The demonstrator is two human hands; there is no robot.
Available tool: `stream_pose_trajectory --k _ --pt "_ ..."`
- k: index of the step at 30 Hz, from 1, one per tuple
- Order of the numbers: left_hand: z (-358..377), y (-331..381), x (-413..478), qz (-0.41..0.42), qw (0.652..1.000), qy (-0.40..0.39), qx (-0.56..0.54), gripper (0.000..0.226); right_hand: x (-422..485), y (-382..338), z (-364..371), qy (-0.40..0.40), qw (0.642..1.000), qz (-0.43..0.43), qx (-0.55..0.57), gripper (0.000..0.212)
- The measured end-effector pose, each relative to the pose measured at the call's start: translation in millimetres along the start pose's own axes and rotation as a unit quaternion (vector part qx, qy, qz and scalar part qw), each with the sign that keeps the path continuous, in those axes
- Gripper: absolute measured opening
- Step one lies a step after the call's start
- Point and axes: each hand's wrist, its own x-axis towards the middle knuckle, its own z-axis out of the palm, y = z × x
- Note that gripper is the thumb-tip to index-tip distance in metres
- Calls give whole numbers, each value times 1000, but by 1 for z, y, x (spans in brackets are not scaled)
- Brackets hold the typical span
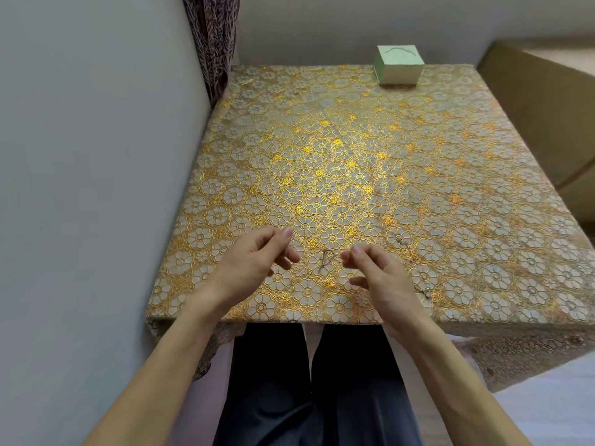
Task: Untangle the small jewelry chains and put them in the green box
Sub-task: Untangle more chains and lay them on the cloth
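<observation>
At lower centre of the frame, the left hand (254, 262) and right hand (380, 278) flanked a chain (326, 260) on the bench (322, 156), fingers (283, 235) loosely curled, empty; pinching it up seemed next.

A table (418, 162) under a gold flower-patterned cloth fills the middle of the frame. The closed green box (398, 64) stands at its far edge, upper right of centre. At lower centre the left hand (254, 262) and right hand (380, 275) hover above the near edge, fingers loosely curled, holding nothing visible. A thin chain (326, 259) lies on the cloth between them; another chain (401, 241) lies just right of the right hand.
</observation>
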Motion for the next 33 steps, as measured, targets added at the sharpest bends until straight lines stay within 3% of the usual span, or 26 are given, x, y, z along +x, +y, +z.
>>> stream_pose_trajectory --k 5,7,11,15,17,22,29,33 --pt "0 -10 -1 -20 999 17 -46 33 5 -10 4 -13 986 64 153 28" --pt "-2 -9 2 -12 999 18 -29 26 8 -15 3 -14 982 87 165 27" --pt "-13 -7 14 4 998 31 56 18 23 -21 1 -8 993 87 80 21" --pt "-17 -8 19 32 986 55 152 14 29 -23 -2 36 996 -1 -82 24" --pt "-14 -18 14 52 975 66 206 14 21 -15 -2 51 979 -53 -187 22" --pt "1 -64 -11 71 957 97 264 13 -5 34 -5 97 899 -142 -403 17" --pt "15 -91 -38 139 930 144 309 13 -32 63 -7 130 866 -194 -443 15" --pt "15 -96 -39 145 929 145 309 13 -37 63 -9 111 871 -196 -436 13"
